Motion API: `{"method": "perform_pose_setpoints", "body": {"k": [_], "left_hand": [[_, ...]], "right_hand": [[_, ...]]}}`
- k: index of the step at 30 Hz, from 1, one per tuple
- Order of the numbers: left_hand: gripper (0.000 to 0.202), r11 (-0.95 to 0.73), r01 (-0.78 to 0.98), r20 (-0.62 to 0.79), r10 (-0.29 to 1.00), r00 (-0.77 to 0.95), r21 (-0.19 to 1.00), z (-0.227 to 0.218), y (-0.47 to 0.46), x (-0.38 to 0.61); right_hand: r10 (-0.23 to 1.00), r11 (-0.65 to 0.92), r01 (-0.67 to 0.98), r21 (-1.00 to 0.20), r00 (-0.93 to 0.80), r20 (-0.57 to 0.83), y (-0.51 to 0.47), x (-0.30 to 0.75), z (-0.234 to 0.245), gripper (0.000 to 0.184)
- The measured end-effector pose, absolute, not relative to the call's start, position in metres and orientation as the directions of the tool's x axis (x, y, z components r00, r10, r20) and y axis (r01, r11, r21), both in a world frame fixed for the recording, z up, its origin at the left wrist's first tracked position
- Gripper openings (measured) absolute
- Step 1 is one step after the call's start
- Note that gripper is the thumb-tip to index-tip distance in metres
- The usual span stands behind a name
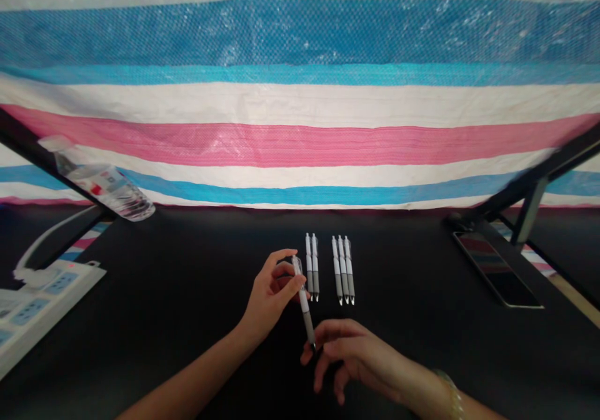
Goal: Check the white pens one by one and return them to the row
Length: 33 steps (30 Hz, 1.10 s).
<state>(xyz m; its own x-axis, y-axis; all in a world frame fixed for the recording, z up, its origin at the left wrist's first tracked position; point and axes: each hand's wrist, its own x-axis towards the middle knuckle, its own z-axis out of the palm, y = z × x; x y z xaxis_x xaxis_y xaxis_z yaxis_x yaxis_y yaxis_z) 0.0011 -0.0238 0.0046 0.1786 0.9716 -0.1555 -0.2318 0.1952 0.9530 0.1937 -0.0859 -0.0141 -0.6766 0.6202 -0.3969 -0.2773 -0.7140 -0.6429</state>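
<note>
My left hand (273, 284) is closed on a white and grey click pen (305, 304), gripping its upper white part between thumb and fingers. The pen slants, with its button end up and its dark tip down to the right. My right hand (354, 354) is at the pen's tip with fingers apart and loosely curved; whether it touches the tip I cannot tell. Behind the held pen lie two matching pens (315, 267) side by side. To their right is a row of three more pens (343, 270), all with tips toward me.
A black table (201, 257) stretches across the view. On the left are a white power strip (51, 310) with a plugged cable and a tilted plastic water bottle (110, 185). A phone (497, 270) lies at right near a black metal frame (529, 204). Striped sheeting (300, 145) hangs behind.
</note>
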Motion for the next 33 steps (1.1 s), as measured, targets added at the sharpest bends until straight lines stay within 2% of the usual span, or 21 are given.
{"method": "perform_pose_setpoints", "body": {"k": [3,8,12,18,24,33], "left_hand": [[0.046,0.188,-0.222,-0.150,0.973,0.177,0.957,0.0021,-0.0222,0.0001],[0.053,0.208,-0.206,-0.178,0.972,0.153,0.956,0.0037,-0.0232,0.0017],[0.048,0.203,-0.193,-0.173,0.971,0.163,0.960,0.0064,-0.0240,0.0026],[0.060,0.214,-0.220,-0.187,0.973,0.137,0.952,0.0062,-0.0225,0.0018],[0.046,0.175,-0.208,-0.147,0.978,0.145,0.962,0.0009,-0.0205,0.0002],[0.050,0.189,-0.214,-0.162,0.977,0.136,0.959,0.0012,-0.0175,0.0011]], "right_hand": [[0.621,-0.713,-0.276,-0.644,-0.675,-0.398,-0.0858,0.1939,-0.0141,0.024],[0.616,-0.714,-0.274,-0.645,-0.684,-0.391,-0.0862,0.1941,-0.0153,0.025],[0.614,-0.725,-0.284,-0.628,-0.680,-0.402,-0.0869,0.1940,-0.0168,0.025],[0.626,-0.718,-0.298,-0.629,-0.672,-0.396,-0.0868,0.1944,-0.0171,0.025],[0.620,-0.725,-0.297,-0.622,-0.674,-0.402,-0.0862,0.1937,-0.0176,0.026],[0.625,-0.719,-0.307,-0.624,-0.678,-0.386,-0.0874,0.1946,-0.0204,0.025]]}}
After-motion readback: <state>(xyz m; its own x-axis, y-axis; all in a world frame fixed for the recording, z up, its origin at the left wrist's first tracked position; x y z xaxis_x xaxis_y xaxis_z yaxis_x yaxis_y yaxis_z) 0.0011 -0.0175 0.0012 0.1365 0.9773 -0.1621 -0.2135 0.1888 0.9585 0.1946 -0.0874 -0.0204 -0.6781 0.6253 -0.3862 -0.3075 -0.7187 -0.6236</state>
